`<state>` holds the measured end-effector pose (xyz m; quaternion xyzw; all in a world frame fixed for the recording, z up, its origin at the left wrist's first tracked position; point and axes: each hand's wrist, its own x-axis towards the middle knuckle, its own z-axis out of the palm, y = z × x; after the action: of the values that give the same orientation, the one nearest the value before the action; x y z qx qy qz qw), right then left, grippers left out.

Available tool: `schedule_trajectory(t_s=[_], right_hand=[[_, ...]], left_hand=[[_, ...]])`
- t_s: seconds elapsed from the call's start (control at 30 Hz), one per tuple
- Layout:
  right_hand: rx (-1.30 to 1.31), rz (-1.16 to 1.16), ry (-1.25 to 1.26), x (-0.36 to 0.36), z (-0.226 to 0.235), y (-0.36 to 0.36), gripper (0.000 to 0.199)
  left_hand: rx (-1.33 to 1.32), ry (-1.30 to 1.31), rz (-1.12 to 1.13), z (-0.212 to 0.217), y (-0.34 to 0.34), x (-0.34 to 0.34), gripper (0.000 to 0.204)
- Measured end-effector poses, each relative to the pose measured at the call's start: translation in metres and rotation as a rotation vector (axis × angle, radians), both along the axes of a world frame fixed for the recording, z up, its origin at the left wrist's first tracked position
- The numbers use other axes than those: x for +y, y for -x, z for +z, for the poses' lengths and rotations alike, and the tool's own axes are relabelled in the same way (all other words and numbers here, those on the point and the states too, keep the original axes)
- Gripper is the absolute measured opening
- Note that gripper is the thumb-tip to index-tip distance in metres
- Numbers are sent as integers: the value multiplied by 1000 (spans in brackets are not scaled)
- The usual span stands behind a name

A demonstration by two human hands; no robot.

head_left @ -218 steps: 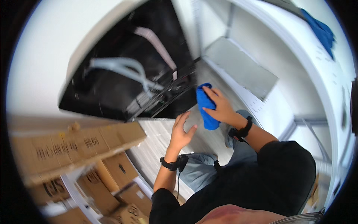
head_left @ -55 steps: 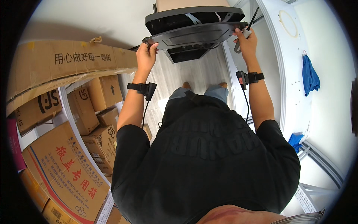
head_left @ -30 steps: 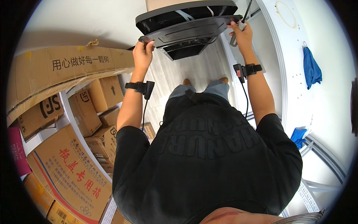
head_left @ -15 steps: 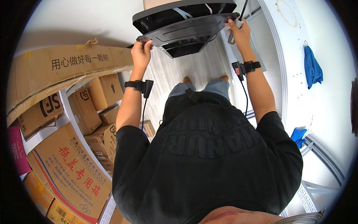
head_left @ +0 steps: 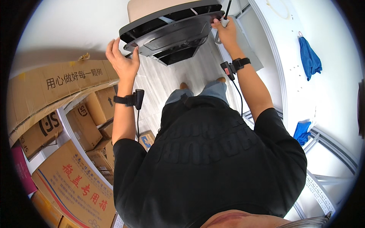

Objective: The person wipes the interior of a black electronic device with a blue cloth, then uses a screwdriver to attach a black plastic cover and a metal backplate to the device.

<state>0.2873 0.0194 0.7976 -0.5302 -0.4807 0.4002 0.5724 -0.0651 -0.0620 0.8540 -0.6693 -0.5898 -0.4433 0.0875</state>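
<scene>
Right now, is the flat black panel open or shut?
Open: pale flat cables show in the gap between the flat black panel and grey-rimmed casing.

Black Chinese characters are printed on the long box. The big carton is marked with red ones, smaller text and rings. A black logo is borne by the left carton, an arrow by the upper box, raised letters by the black shirt.
</scene>
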Motion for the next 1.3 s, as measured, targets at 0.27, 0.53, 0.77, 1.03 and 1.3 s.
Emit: schedule_trajectory(t_s=[0.27, 0.53, 0.77, 1.03, 1.3], right_hand=[[-129, -123, 25, 3, -1, 11, 38], [-481, -319, -109, 2, -6, 28, 48], [-455, -361, -148, -3, -3, 39, 46], [-22, -275, -123, -3, 23, 30, 52], [1, -5, 4, 13, 78, 16, 58]], left_hand=[[432, 272, -163, 72, -37, 35, 80], [467, 277, -49, 58, -44, 53, 61], [446, 229, -34, 50, -42, 51, 57], [374, 188, -36, 45, -45, 47, 51], [350, 154, -23, 41, -46, 47, 50]])
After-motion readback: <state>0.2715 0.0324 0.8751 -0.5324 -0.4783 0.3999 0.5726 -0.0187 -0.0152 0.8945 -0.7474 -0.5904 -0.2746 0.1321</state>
